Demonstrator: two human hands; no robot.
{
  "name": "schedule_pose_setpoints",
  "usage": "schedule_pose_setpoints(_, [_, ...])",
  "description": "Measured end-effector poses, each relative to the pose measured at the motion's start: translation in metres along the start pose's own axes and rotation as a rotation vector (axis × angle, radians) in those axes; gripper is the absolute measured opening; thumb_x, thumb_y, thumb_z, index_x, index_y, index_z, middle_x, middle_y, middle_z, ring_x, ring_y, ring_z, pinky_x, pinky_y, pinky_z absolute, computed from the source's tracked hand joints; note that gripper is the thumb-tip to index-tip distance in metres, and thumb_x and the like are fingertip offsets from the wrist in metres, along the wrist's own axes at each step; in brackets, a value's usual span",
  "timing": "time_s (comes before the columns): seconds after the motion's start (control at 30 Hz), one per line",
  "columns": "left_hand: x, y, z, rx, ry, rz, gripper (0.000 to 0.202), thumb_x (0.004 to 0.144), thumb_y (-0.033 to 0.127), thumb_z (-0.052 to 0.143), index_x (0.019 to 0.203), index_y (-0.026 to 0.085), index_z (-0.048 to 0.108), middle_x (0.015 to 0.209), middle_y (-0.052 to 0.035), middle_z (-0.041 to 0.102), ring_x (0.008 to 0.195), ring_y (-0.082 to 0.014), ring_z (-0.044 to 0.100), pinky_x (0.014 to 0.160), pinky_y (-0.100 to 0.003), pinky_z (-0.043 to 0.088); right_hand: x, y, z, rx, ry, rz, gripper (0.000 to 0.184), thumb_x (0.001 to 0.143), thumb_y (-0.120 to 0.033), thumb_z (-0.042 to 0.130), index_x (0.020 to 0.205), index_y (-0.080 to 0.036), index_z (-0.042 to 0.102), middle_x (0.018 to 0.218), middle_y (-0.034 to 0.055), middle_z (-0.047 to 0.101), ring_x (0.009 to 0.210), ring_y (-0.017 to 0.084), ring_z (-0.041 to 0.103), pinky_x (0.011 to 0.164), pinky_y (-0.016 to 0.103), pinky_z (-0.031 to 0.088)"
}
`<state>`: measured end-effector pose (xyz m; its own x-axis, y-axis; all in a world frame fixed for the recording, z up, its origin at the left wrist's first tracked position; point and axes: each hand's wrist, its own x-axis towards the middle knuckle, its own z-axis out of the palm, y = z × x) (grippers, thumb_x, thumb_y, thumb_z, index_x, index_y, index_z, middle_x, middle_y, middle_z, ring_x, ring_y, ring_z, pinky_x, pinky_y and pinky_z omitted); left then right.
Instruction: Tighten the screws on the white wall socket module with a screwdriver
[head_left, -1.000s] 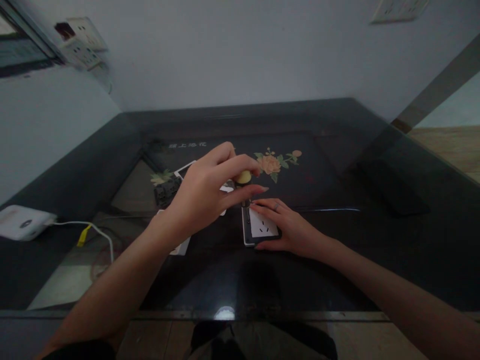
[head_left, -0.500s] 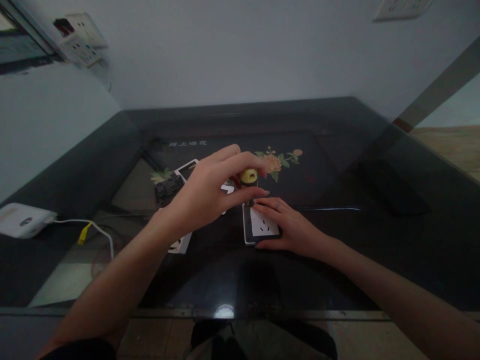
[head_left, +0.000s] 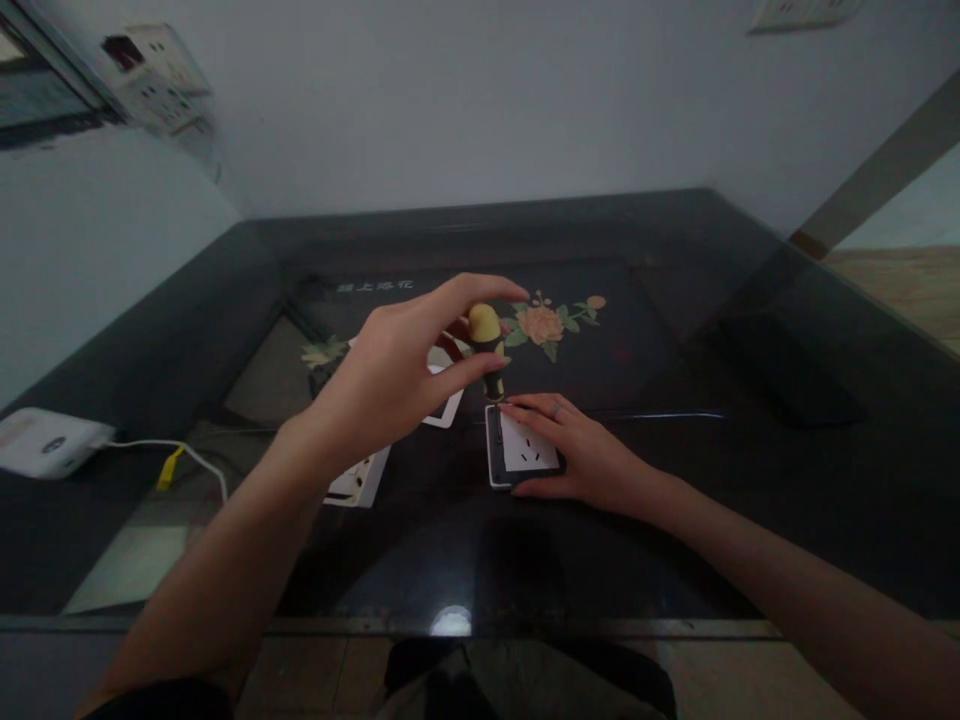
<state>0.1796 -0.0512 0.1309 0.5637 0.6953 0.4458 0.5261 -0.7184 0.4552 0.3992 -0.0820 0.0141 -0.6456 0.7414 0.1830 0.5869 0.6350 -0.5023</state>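
Observation:
A short screwdriver (head_left: 486,335) with a yellow and black handle stands nearly upright, its lower end at the upper left corner of a wall socket (head_left: 525,448). My left hand (head_left: 405,355) holds its handle with the thumb in front and some fingers behind, while the index finger reaches out above. The socket has a white face and a dark frame and lies on the black table. My right hand (head_left: 581,450) grips its right side, fingertips near the screwdriver's tip and thumb along the near edge. The screwdriver's tip is too small to make out.
Left of the socket lie a white frame (head_left: 448,405) and another white socket (head_left: 360,482), partly behind my left arm. A white device (head_left: 52,442) with a cable and yellow tag (head_left: 169,468) rests at far left. A dark flat object (head_left: 791,370) lies on the right.
My left hand has shifted slightly left and its fingers have loosened around the screwdriver. The handle has tipped more upright, showing its rounded yellow end. My right hand and the socket stay put.

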Motion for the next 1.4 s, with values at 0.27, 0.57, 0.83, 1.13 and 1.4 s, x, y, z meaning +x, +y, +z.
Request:
schedule_pose_setpoints(0.27, [0.002,-0.001,0.006,0.064,0.010,0.018,0.023,0.088,0.023,0.061,0.111,0.021,0.061,0.108,-0.0064,0.067,0.095,-0.0186,0.065,0.079,-0.030,0.057,-0.001,-0.001,0.000,0.051,0.012,0.029,0.083,0.075,-0.050,0.073,0.144,-0.018,0.040,0.141,0.0175,0.047,0.132,0.031,0.042,0.109,0.053,0.038])
schedule_pose_setpoints(0.57, [-0.001,0.002,-0.009,-0.029,-0.102,-0.027,0.029,0.088,0.019,0.059,0.117,0.021,0.061,0.114,-0.0043,0.068,0.095,-0.0157,0.068,0.084,-0.026,0.056,-0.002,-0.002,0.003,0.053,0.047,0.044,0.072,0.079,-0.041,0.071,0.143,-0.023,0.041,0.139,0.0150,0.050,0.129,0.031,0.045,0.106,0.054,0.041])
schedule_pose_setpoints(0.83, [-0.001,0.008,-0.006,0.108,-0.053,0.057,0.025,0.087,0.025,0.065,0.112,0.022,0.065,0.106,-0.0046,0.070,0.097,-0.0181,0.066,0.086,-0.029,0.053,-0.001,-0.001,0.003,0.018,0.049,0.030,0.073,0.079,-0.044,0.070,0.143,-0.022,0.042,0.138,0.0150,0.051,0.128,0.031,0.046,0.105,0.055,0.041])
schedule_pose_setpoints(1.13, [-0.008,0.009,-0.017,-0.051,-0.139,-0.001,0.043,0.088,0.020,0.062,0.129,0.028,0.057,0.112,-0.0016,0.071,0.099,-0.0180,0.068,0.086,-0.028,0.055,-0.001,-0.001,0.002,-0.003,0.045,0.019,0.072,0.080,-0.045,0.069,0.142,-0.019,0.042,0.139,0.0162,0.051,0.128,0.031,0.046,0.106,0.054,0.042])
schedule_pose_setpoints(1.4, [-0.001,0.009,0.001,0.173,-0.004,0.016,0.027,0.093,0.030,0.055,0.117,0.021,0.062,0.111,-0.0073,0.069,0.093,-0.0198,0.067,0.084,-0.033,0.054,0.000,-0.001,0.002,-0.006,0.041,0.027,0.072,0.080,-0.045,0.069,0.141,-0.019,0.043,0.139,0.0163,0.050,0.129,0.031,0.046,0.106,0.053,0.042])
